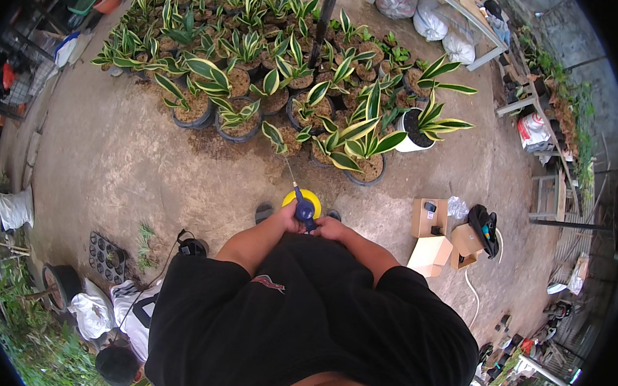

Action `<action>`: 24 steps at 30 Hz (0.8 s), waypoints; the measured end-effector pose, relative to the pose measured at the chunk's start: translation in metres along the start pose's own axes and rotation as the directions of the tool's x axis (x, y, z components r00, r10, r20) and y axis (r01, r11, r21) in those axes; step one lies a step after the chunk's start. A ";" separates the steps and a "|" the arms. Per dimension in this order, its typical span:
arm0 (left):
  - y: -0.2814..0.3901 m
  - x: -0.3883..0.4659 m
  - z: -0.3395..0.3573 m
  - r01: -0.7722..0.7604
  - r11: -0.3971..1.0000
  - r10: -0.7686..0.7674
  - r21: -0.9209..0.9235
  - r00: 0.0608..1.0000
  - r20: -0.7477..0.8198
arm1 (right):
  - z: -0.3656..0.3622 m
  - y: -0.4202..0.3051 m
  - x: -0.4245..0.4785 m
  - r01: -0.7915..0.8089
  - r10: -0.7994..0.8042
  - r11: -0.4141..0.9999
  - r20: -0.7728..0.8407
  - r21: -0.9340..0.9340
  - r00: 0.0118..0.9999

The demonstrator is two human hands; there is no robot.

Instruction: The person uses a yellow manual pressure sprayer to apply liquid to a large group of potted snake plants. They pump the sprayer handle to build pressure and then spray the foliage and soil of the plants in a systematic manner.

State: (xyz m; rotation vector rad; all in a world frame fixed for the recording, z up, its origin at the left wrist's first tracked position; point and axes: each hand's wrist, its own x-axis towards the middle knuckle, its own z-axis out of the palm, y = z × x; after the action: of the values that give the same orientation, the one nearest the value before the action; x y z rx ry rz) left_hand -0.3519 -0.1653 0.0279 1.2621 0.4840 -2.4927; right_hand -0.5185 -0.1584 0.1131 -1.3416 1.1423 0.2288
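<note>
A pump sprayer with a dark blue head (304, 209) and a yellow tank (316, 198) is held close in front of my body. My left hand (292, 217) grips the left side of its head. At the rear of the head, the fingers of my right hand (329, 228) are closed on the sprayer. The nozzle points away from me, and a thin jet of liquid (290, 168) runs from its tip towards a potted snake plant (276, 138) with yellow-edged leaves. My fingertips are partly hidden around the sprayer.
Many potted snake plants (244, 109) stand ahead around a dark post (324, 24). A white pot (410, 141) is at their right edge. Open cardboard boxes (425, 226) lie to the right, near a pale hose (471, 293). A person in white (134, 315), a seedling tray (106, 257) and a fan-like black object (193, 247) are left.
</note>
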 end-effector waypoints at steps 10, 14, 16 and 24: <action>0.004 0.006 -0.003 0.043 0.999 -0.043 0.006 0.999 -0.012 | 0.001 -0.004 -0.003 -0.024 0.021 0.998 -0.049 -0.059 0.999; 0.006 0.006 0.003 0.083 0.996 -0.084 0.032 0.996 0.018 | 0.004 0.017 0.011 -0.025 0.024 0.999 -0.050 -0.038 0.998; 0.006 0.002 0.007 0.085 0.996 -0.085 0.025 0.996 -0.002 | 0.005 0.021 0.013 -0.023 0.021 0.999 -0.053 -0.025 0.998; 0.002 -0.011 0.015 0.079 0.996 -0.080 -0.047 0.997 -0.022 | 0.002 0.014 0.010 -0.028 0.027 0.999 -0.032 -0.031 0.999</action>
State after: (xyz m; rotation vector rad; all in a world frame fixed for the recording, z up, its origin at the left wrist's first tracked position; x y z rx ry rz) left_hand -0.3556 -0.1725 0.0452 1.2806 0.6048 -2.5185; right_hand -0.5222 -0.1571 0.0965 -1.3619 1.1882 0.2476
